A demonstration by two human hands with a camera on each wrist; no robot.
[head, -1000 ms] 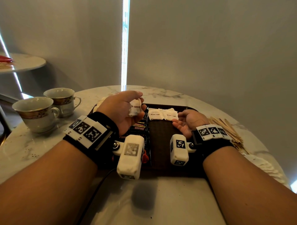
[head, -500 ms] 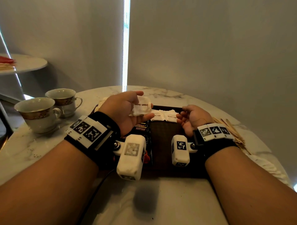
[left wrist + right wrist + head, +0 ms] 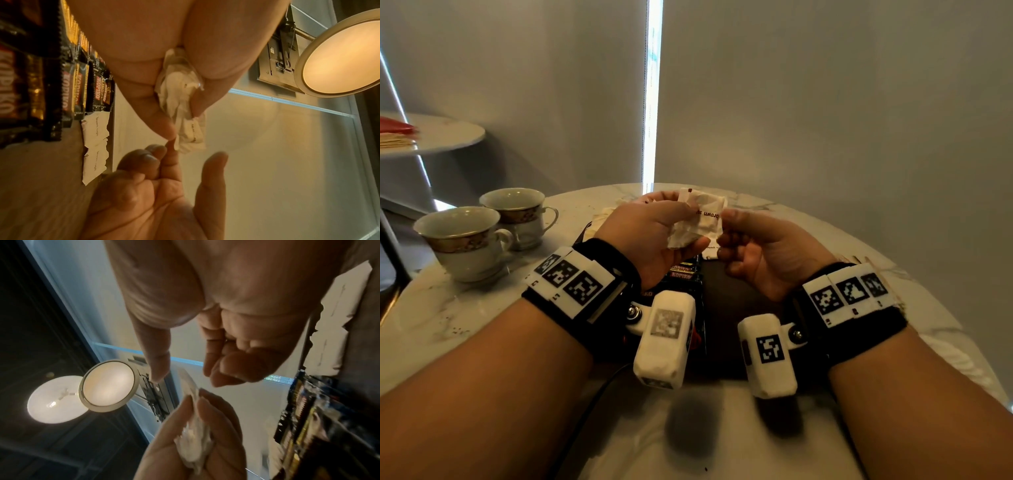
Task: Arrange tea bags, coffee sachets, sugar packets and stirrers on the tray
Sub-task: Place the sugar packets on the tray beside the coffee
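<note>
Head view: left hand point(image 3: 650, 233) raised above the tray point(image 3: 736, 294), grip pinching a bunch of white sugar packets point(image 3: 700, 216); right hand point(image 3: 763, 250) just beside, thumb tip at the packets' right edge, other fingers curled, grip on the packets impossible to tell. Dark coffee sachets point(image 3: 683, 274) lined up on the tray under the left hand. Two cups point(image 3: 482, 233) well to the left on the table point(image 3: 465, 315); stirrers point(image 3: 873, 263) barely visible behind the right wrist.

Left wrist view: packets point(image 3: 185, 113) squeezed between thumb and fingers point(image 3: 156, 105) of the left hand; right hand point(image 3: 156, 194) below, index tip touching their lower edge, thumb apart. Sachets point(image 3: 68, 91) in a row, two more packets point(image 3: 95, 146) lying flat at the row's end.

Right wrist view: blurred; packets point(image 3: 193, 443) held in left fingers point(image 3: 222, 426), right thumb point(image 3: 156, 356) and curled fingers near, not closed on them.
</note>
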